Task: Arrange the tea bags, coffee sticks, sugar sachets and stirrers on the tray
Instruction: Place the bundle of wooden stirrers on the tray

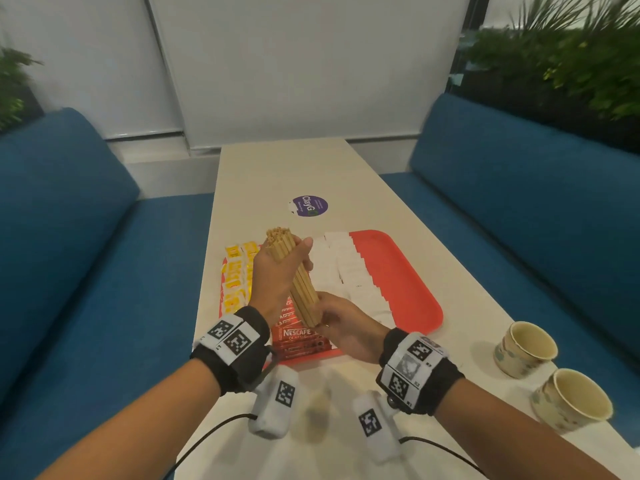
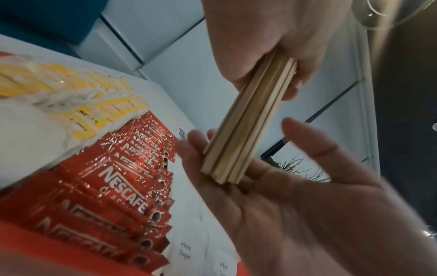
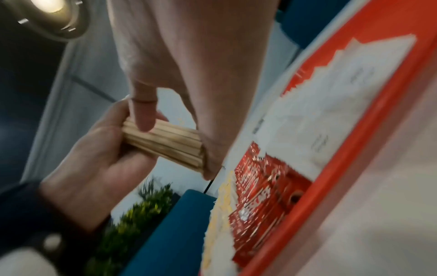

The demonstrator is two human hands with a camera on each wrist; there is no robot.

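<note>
A bundle of wooden stirrers is held tilted above the red tray by both hands. My left hand wraps its upper half, and the top end sticks out above the fingers. My right hand grips the lower end. The left wrist view shows the stirrers lying across my left palm. On the tray lie yellow tea bags at the left, red coffee sticks at the near middle and white sugar sachets in rows. The tray's right part is bare.
Two paper cups stand on the white table at the near right. A purple sticker lies beyond the tray. Blue sofas flank the table on both sides.
</note>
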